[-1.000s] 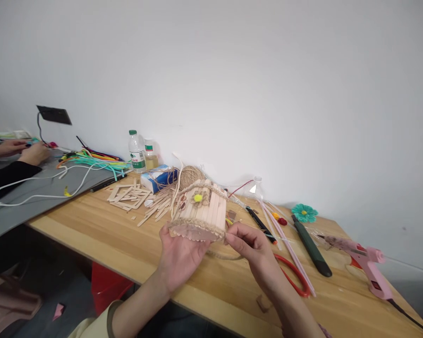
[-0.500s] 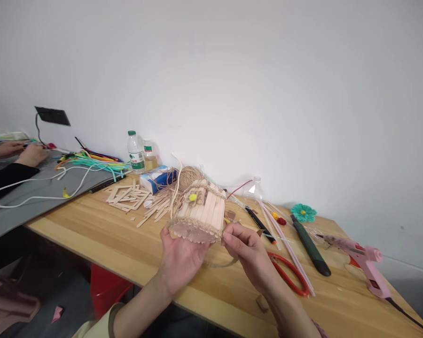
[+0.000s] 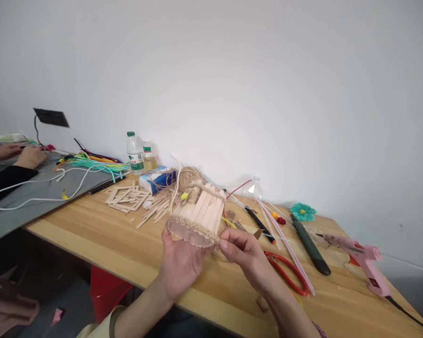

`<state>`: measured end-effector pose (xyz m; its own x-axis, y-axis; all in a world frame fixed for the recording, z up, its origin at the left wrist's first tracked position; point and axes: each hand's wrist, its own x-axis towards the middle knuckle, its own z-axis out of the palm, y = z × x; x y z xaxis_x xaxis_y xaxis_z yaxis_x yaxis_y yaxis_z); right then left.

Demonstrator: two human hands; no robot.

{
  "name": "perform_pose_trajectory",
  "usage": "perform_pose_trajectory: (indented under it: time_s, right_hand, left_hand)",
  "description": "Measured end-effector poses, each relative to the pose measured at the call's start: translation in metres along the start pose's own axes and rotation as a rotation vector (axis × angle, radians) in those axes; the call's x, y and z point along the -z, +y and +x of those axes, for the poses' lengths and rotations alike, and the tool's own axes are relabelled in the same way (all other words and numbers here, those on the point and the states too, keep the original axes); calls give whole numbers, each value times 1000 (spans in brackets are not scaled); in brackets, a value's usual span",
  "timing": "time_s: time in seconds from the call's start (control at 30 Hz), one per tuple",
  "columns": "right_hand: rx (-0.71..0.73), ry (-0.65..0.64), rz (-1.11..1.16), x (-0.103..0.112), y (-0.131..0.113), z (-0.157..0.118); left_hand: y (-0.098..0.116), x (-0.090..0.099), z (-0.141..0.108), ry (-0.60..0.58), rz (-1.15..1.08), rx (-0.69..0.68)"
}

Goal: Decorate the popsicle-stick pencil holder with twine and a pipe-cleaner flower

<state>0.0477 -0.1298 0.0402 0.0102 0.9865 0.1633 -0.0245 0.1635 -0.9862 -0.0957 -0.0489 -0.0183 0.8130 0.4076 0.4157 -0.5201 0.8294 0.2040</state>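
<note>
While the left hand (image 3: 181, 267) cups the tilted stick pot (image 3: 207, 209) from below, over the table (image 3: 127, 251), a slack palm could let it roll off. The right hand (image 3: 246, 249) pinches its near edge, can't really tell if on twine trim (image 3: 188, 224) or wood; tugging there might peel something. Behind, loose sticks (image 3: 158, 209) could scatter if it drops.

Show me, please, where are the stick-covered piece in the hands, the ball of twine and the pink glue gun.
Stick-covered piece (image 3: 207, 207), head view: on its side sticks.
Ball of twine (image 3: 189, 176), head view: on its wound strands.
Pink glue gun (image 3: 367, 257), head view: on its body.
</note>
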Motion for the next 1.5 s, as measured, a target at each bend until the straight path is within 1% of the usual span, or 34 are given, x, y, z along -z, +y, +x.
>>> perform_pose_trajectory:
  time_s: [0.2, 0.4, 0.5, 0.67, 0.73, 0.83, 0.97, 1.03, 1.13, 1.23, 1.4, 1.5]
  right_hand:
    - [-31, 10, -11, 1, -1, 4]
    - [-104, 13, 5, 3, 2, 5]
    - [-147, 22, 20, 3, 4, 6]
    - [-234, 66, 60, 5, 8, 7]
    - [-264, 69, 85, 6, 10, 8]
    - [-302, 62, 132, 8, 14, 10]
    - [-347, 50, 207, 6, 20, 12]
    - [-373, 36, 249, 3, 23, 12]
    - [-425, 17, 300, -2, 27, 12]
    - [-460, 19, 325, -5, 29, 13]
    - [-463, 38, 333, -8, 34, 15]
    - [-466, 29, 321, -13, 38, 15]
  left_hand:
    - [-1, 1, 0, -7, -12, 39]
    - [-3, -4, 6, 17, 49, -54]
    - [-3, -4, 6, 67, 63, -67]
    - [2, 5, -1, 237, 146, -45]
    - [3, 7, -3, 275, 157, -42]
    - [4, 5, -2, 275, 139, -31]
    - [3, -1, 4, 222, 83, -10]
    - [2, -3, 6, 218, 54, -18]
    - [2, -5, 7, 265, 54, -48]
    - [1, -7, 8, 305, 54, -50]
    - [2, -11, 9, 350, -18, -54]
    - [3, -13, 10, 376, -36, -88]
